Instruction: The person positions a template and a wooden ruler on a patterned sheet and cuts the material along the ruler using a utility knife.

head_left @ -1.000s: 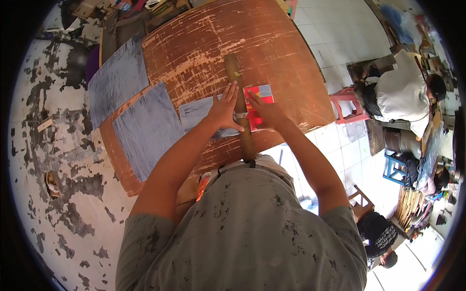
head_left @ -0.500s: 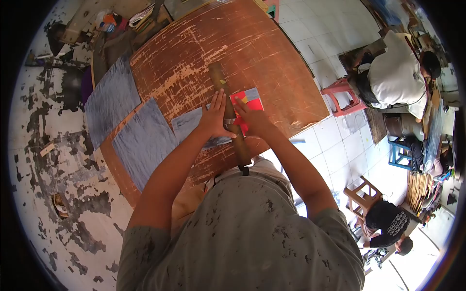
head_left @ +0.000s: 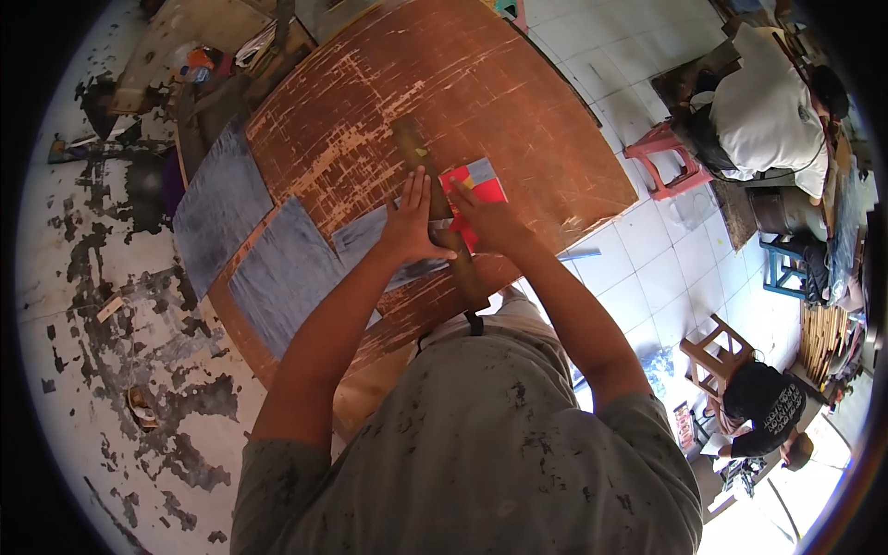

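Observation:
A long brown strip (head_left: 473,283), like a flat wooden bar, lies on the worn table across a grey sheet (head_left: 363,233). My left hand (head_left: 409,229) rests flat on the strip's left side and the grey sheet, fingers stretched out and thumb across the strip. On the other side, my right hand (head_left: 490,220) presses down with extended fingers on a red piece (head_left: 488,190) with yellow and grey patches. That piece lies against the strip's right edge and is partly hidden under the hand. Neither hand is wrapped round anything.
Two larger grey sheets (head_left: 287,277) lie on the left of the scratched brown table (head_left: 518,102). A person in white (head_left: 768,102) is near a red stool (head_left: 668,166). Another person in black (head_left: 766,398) is beside a wooden stool (head_left: 717,356) at lower right.
The whole view has shifted slightly. Both hands keep nearly the same places on the strip and the red piece.

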{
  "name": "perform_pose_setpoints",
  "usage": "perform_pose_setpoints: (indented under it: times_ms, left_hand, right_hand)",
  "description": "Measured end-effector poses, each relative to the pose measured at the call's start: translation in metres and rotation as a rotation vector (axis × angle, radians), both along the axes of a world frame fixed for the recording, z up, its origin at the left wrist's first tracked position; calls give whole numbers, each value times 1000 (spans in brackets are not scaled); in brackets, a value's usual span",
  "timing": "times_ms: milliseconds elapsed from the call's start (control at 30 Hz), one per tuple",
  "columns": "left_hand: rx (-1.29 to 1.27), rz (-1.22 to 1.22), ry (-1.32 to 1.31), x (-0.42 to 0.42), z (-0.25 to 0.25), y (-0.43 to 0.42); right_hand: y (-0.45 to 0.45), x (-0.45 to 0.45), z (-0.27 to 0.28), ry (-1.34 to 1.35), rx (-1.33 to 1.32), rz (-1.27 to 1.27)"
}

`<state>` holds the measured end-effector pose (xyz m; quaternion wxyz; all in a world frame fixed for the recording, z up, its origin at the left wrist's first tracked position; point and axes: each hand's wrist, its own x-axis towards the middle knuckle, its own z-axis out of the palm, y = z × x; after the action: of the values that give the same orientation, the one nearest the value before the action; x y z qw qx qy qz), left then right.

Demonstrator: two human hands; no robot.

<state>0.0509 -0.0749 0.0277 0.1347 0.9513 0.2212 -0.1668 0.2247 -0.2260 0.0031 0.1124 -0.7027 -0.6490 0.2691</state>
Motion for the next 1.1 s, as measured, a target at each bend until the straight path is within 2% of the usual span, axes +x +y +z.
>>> perform_pose_setpoints:
  times_ms: [300, 567, 800, 1100]
  left_hand:
    - [-8, 5, 14, 0, 0, 1]
    - [-42, 14, -24, -2, -6, 3]
    - [-19, 10, 2, -1, -4, 2]
    - [-8, 6, 43, 1, -3, 1]
  right_hand:
    - [0, 5, 12, 45, -3, 11]
    - [6, 3, 4, -82, 38, 74]
    - [5, 4, 1, -65, 59, 53]
    - [12, 1, 7, -68, -15, 56]
